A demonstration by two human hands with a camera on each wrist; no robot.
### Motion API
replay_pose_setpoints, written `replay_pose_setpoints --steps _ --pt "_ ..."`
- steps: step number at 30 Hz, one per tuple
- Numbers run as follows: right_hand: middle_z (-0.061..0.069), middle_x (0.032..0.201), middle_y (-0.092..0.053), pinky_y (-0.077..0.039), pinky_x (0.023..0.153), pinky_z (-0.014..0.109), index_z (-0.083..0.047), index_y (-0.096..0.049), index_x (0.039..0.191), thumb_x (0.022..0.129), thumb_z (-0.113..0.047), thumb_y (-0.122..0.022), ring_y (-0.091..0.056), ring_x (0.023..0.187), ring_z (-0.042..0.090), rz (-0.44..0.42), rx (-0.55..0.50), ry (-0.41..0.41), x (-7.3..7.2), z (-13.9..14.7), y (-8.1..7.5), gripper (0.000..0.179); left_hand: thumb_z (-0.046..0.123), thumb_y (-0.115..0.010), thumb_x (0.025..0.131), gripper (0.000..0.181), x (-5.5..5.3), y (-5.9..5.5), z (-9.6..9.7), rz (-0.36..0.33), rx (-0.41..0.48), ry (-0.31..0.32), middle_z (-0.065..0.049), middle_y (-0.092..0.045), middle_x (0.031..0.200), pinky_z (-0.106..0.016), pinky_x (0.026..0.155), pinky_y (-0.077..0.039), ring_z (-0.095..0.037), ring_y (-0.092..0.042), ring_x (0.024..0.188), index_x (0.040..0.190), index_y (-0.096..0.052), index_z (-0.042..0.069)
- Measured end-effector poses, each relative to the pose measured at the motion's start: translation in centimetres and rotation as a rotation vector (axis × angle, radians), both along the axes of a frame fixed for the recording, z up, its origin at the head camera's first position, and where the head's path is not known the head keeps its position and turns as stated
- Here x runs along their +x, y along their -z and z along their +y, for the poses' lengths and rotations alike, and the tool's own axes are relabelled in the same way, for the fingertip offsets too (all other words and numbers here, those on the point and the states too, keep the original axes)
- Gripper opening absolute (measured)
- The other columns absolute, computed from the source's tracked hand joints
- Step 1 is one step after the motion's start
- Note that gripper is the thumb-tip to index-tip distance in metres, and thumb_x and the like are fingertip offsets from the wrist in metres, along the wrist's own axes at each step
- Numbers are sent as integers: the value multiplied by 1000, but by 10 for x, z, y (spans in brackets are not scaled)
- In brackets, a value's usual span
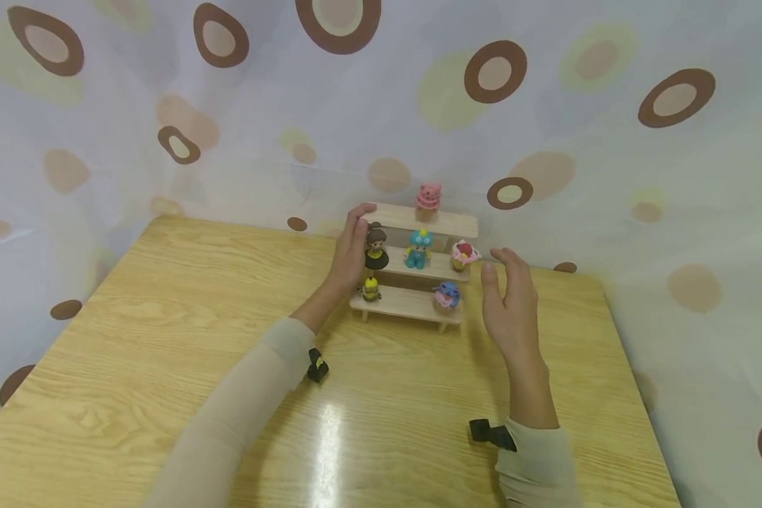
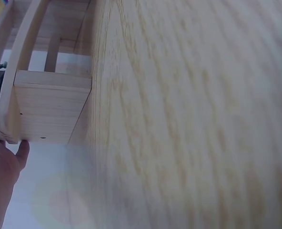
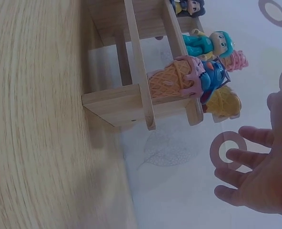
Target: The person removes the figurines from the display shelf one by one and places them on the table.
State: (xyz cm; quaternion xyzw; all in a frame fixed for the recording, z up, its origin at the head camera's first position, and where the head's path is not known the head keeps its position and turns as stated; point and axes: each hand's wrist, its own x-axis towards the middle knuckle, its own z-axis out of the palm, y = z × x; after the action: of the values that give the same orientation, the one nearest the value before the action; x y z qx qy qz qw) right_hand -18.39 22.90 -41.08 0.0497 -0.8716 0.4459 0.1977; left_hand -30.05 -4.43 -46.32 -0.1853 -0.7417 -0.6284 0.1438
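Observation:
A small three-tier wooden display shelf (image 1: 406,302) stands on the table with toy figures on its tiers. My left hand (image 1: 348,257) is at its left end, fingertips touching the shelf's side (image 2: 50,109) in the left wrist view. Close by that hand are a brown-haired doll figure (image 1: 376,243) in a black skirt and a yellow figure (image 1: 370,288). My right hand (image 1: 511,310) is held apart from the shelf's right end, fingers extended and holding nothing. Nearest it are a pink-topped ice-cream-cone figure (image 1: 463,254) and a blue-and-pink cone figure (image 3: 193,78).
A teal figure (image 1: 418,248) sits mid-shelf, and a pink cone figure (image 1: 429,199) stands on the top tier. Behind the shelf hangs a spotted white curtain (image 1: 355,141). Wooden tabletop (image 1: 381,416) extends in front and to both sides.

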Motion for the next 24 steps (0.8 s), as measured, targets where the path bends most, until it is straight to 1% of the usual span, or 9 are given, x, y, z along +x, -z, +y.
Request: replay_pose_setpoints --steps 3,6,8,11,13,15,19,21,24 --pt "23 160 -44 -27 123 63 1 -52 149 114 -36 -47 -35 152 42 10 -4 -8 -1 1 1 51 22 -26 118 39 0 -1 1 1 7 -4 -10 -49 157 -53 115 -39 -29 -52 134 152 -45 14" --pt "22 158 -46 -28 123 62 2 -52 148 114 -36 -48 -36 151 42 9 -11 -19 -2 1 2 52 22 -26 118 39 0 -2 1 -3 14 -6 -9 -49 157 -52 116 -39 -29 -51 136 151 -44 14" --pt "22 158 -46 -29 122 63 2 -52 148 113 -36 -48 -37 151 42 3 -16 -26 -2 1 3 51 25 -25 118 40 0 -1 2 -9 7 -7 -7 -47 159 -49 117 -38 -26 -50 138 152 -44 15" --pt "21 156 -47 -32 119 64 2 -52 148 113 -36 -49 -41 147 43 -3 -14 -35 -2 0 3 52 32 -24 118 42 -1 -1 2 -13 2 -1 -6 -47 159 -46 114 -40 -24 -51 135 152 -43 16" --pt "21 155 -49 -37 115 65 2 -52 148 113 -35 -50 -46 142 44 -6 -16 -42 -2 -1 3 52 37 -23 118 44 -2 0 2 -11 -2 2 -6 -47 158 -45 113 -41 -24 -52 132 152 -43 17" --pt "21 151 -52 -44 108 64 2 -52 147 112 -35 -51 -52 134 44 -14 -21 -43 -2 -2 3 51 41 -22 118 47 -3 0 2 -5 -5 2 -7 -47 158 -46 111 -42 -25 -53 130 152 -43 16" --pt "19 139 -57 -52 96 54 2 -51 142 111 -34 -55 -60 122 38 -36 -46 -27 -1 -4 2 48 42 -22 117 48 -2 0 2 -5 -18 -8 -8 -48 157 -47 109 -42 -26 -53 128 152 -43 16" --pt "17 132 -59 -52 92 46 2 -52 138 110 -34 -56 -62 117 34 -41 -47 -8 -1 -5 2 45 40 -23 118 46 -2 1 1 -8 -19 -12 -8 -49 157 -47 108 -43 -27 -53 127 152 -43 16" --pt "14 121 -66 -51 86 35 1 -59 128 110 -33 -58 -65 109 28 -41 -22 7 1 -4 1 38 36 -23 118 44 -2 1 1 -11 -16 -12 -8 -49 156 -49 109 -43 -27 -53 128 151 -44 17"
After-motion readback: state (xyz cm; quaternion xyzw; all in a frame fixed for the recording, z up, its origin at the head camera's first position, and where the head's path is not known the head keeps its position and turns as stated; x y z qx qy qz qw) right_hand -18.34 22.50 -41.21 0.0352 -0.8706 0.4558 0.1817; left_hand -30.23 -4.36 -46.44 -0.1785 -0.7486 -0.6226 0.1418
